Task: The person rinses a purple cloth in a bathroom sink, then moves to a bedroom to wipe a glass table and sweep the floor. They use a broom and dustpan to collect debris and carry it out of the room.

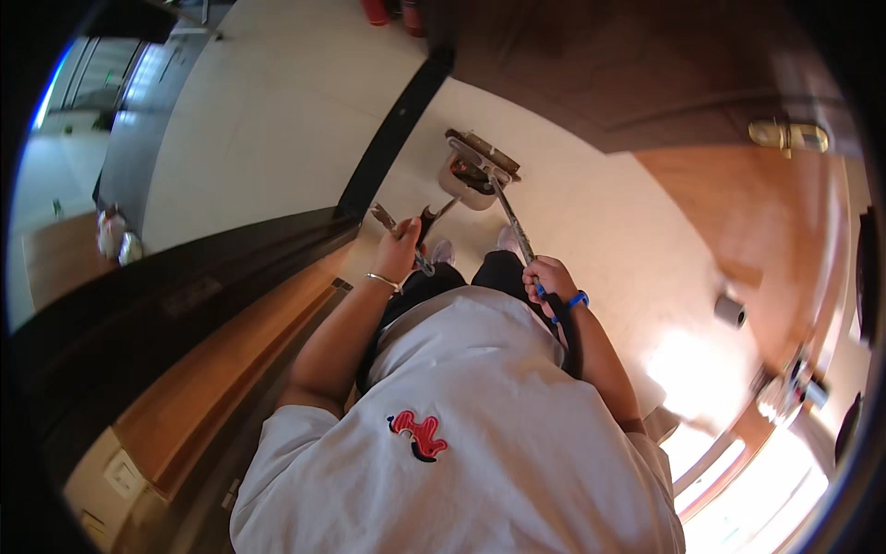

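My left hand [399, 249] is closed around a short metal tool [384, 218], whose kind I cannot make out; its worn brown end sticks out past the fingers. Beside it, a dark curved handle [427, 216] with a thin rod leads toward the floor. My right hand [547, 279] grips a long, thin, speckled pole [513, 222] with blue near the hand. The pole's far end reaches a pale, dustpan-like container [472, 197] standing ahead of my feet. Dark and reddish bits show inside it, and a worn grey-brown bar [484, 152] lies along its far edge.
A dark door frame [369, 175] runs close on my left. A brown door [609, 83] with a brass handle [787, 137] stands at the far right. On the right floor are a grey cylinder [729, 310] and bright sunlight. Red objects [411, 17] stand at the top.
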The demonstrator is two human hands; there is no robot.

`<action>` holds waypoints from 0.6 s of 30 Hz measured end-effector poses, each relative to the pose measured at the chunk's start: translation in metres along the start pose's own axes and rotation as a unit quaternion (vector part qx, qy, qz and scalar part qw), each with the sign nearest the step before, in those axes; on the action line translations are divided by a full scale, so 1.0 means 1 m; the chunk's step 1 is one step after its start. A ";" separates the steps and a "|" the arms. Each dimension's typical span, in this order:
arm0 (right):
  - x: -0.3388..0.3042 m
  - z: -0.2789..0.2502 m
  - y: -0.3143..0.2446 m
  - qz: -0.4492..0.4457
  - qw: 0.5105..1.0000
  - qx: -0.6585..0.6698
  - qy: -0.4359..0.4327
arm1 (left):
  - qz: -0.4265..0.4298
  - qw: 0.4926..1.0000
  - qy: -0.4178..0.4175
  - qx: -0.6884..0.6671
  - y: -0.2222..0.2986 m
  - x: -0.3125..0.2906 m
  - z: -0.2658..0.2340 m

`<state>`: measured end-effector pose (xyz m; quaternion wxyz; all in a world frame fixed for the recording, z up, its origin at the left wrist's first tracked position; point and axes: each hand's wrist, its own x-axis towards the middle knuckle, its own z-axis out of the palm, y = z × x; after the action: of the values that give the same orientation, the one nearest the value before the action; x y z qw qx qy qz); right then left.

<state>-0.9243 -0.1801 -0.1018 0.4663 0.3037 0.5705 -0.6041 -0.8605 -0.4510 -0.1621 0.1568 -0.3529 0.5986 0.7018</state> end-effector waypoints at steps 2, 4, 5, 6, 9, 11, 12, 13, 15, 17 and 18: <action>0.008 0.002 -0.029 -0.020 0.999 -0.019 -0.023 | 0.004 0.998 0.046 -0.042 0.009 -0.003 0.014; 0.012 0.003 -0.055 -0.027 0.998 -0.018 -0.048 | 0.013 0.995 0.063 -0.076 0.017 0.003 0.019; 0.015 0.003 -0.070 -0.022 0.998 -0.018 -0.058 | 0.022 0.993 0.077 -0.086 0.019 0.008 0.020; 0.018 0.002 -0.084 -0.020 0.997 -0.028 -0.066 | 0.030 0.991 0.091 -0.096 0.020 0.014 0.023; 0.033 0.001 -0.114 -0.020 0.993 -0.080 -0.082 | 0.049 0.984 0.133 -0.111 0.020 0.035 0.030; 0.029 0.006 -0.133 -0.037 0.990 -0.091 -0.104 | 0.080 0.979 0.160 -0.095 0.029 0.038 0.036; 0.029 0.011 -0.144 -0.037 0.988 -0.100 -0.111 | 0.089 0.977 0.173 -0.092 0.032 0.040 0.036; 0.031 0.015 -0.153 -0.041 0.985 -0.115 -0.119 | 0.097 0.974 0.186 -0.089 0.036 0.043 0.039; 0.035 0.025 -0.177 -0.063 0.975 -0.163 -0.136 | 0.098 0.966 0.219 -0.100 0.048 0.051 0.045; 0.043 0.031 -0.203 -0.088 0.960 -0.224 -0.146 | 0.093 0.956 0.252 -0.120 0.059 0.058 0.048; 0.049 0.033 -0.213 -0.093 0.952 -0.254 -0.145 | 0.087 0.951 0.269 -0.123 0.062 0.059 0.047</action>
<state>-1.1312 -0.2411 -0.0539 0.5476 0.0301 0.6573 -0.5169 -0.9563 -0.4330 -0.1558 -0.1161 -0.4919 0.5556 0.6602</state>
